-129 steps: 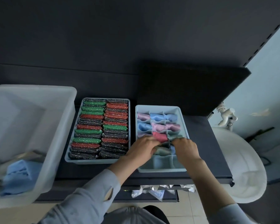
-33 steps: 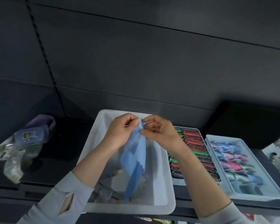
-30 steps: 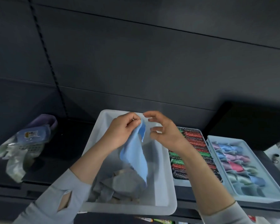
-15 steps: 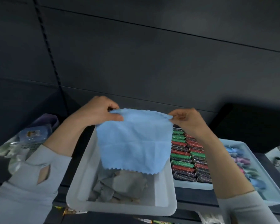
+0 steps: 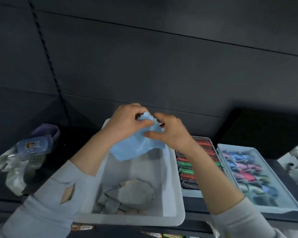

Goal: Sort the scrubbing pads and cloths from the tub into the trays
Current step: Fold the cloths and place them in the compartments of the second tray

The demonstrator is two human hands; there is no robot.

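Above the tub (image 5: pixel 172 189), both hands pinch a crumpled, zigzag-edged light-blue cloth (image 5: pixel 136 148).

Pale grey long sleeves on both arms, pushed back to mid-forearm; wrists and hands bare. Left sleeve (image 5: pixel 46 201) soft knit, lightly creased, with a small diamond-shaped opening near the cuff, edges turned. Right sleeve (image 5: pixel 239 220) same cloth, plain, cuff loose. Left hand (image 5: pixel 126 122) and right hand (image 5: pixel 170 133) ungloved.
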